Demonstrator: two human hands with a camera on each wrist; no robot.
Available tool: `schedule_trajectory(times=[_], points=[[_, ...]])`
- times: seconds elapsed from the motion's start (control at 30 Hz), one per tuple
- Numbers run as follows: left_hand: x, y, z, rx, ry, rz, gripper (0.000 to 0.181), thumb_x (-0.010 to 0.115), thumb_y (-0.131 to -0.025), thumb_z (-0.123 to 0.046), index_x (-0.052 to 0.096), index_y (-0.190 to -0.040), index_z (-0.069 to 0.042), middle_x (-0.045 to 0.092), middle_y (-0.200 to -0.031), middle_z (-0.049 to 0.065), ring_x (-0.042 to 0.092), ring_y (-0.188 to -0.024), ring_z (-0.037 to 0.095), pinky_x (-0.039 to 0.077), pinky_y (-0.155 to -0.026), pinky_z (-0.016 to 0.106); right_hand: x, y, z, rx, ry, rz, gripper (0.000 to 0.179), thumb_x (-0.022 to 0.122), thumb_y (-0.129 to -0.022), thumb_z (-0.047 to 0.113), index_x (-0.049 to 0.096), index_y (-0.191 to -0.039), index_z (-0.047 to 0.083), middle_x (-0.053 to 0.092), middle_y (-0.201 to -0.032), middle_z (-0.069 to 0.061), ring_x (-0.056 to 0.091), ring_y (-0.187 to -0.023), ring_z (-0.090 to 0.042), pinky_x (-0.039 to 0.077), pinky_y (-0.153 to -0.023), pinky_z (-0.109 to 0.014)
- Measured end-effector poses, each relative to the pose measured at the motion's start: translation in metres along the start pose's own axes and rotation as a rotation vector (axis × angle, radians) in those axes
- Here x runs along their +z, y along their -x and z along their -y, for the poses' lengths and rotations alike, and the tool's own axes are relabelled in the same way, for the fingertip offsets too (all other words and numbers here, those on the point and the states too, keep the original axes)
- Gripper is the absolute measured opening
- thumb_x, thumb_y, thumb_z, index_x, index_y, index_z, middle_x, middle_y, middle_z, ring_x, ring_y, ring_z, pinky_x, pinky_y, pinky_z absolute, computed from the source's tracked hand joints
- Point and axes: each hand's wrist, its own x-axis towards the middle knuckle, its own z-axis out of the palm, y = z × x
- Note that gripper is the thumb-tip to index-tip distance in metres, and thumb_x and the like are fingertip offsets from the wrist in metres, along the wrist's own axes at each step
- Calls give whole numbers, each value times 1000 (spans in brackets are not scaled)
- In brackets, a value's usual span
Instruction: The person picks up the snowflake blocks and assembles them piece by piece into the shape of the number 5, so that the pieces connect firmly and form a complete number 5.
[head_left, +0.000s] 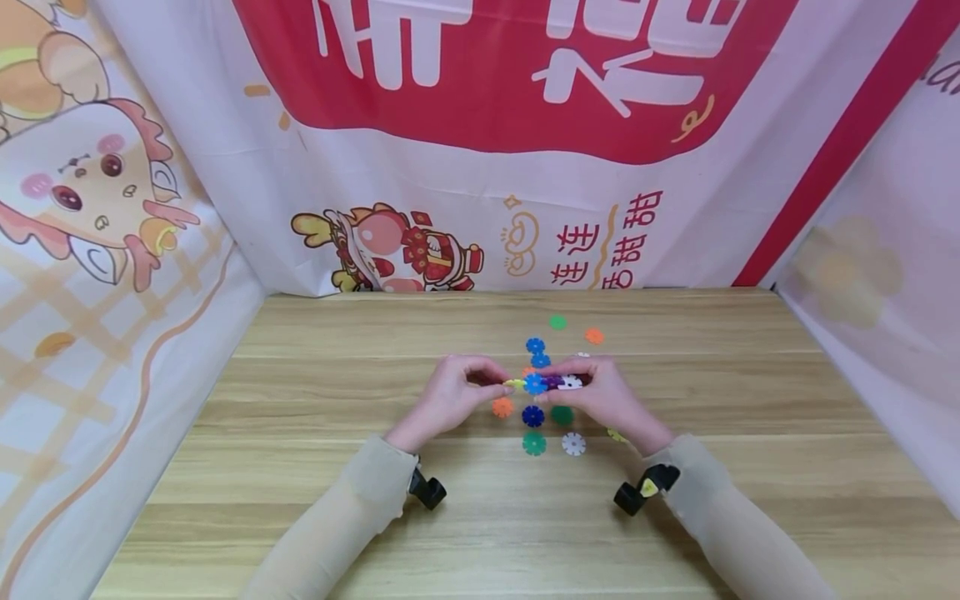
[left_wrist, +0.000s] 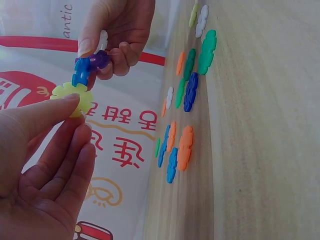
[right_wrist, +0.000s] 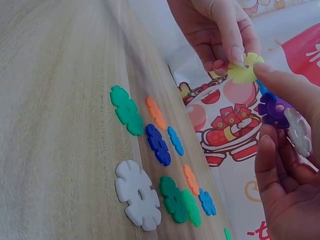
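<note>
My left hand (head_left: 453, 393) pinches a yellow snowflake disc (left_wrist: 62, 92) between thumb and fingertips. My right hand (head_left: 607, 395) grips a short chain of notched discs: a blue snowflake disc (left_wrist: 80, 75), a purple snowflake disc (right_wrist: 270, 111) and a white snowflake disc (right_wrist: 298, 132). The blue one stands at the chain's left end, its edge right at the yellow disc's rim. Both hands are raised over the table, facing each other, with the thumb of the right close to the yellow disc in the right wrist view.
Loose discs lie flat on the wooden table (head_left: 225, 433) below and beyond the hands. Among them are an orange disc (head_left: 502, 407), a dark blue disc (head_left: 533, 416), a green disc (head_left: 534, 443) and a white disc (head_left: 573, 443). Printed cloth (head_left: 262, 233) walls the back and sides.
</note>
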Motion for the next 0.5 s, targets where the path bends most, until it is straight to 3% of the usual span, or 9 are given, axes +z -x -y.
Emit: schedule_trajectory(times=[0.1,0.33,0.5], points=[[0,0,0,-2,15,0,11,83,-94,-11,83,-106,-13,82,-105,3,73,-94,12,62,-86,27,0,0,0,-29,-11,-4,42,95,-83,33,83,-121,19,75,-128,-8,66,-105,-25,60,-81,-28],[2,1,-2,1,23,-10,10,83,-94,-10,84,-105,-12,82,-104,4,75,-93,13,63,-85,26,0,0,0,-52,-15,-4,39,95,-84,32,84,-120,19,77,-115,-6,59,-86,-23,50,-67,-22],[3,3,-3,8,29,-1,11,82,-94,-7,84,-104,-11,82,-103,6,75,-92,12,63,-83,25,-1,1,1,-46,-6,8,38,94,-85,26,83,-120,16,77,-117,-9,64,-91,-22,56,-71,-24]])
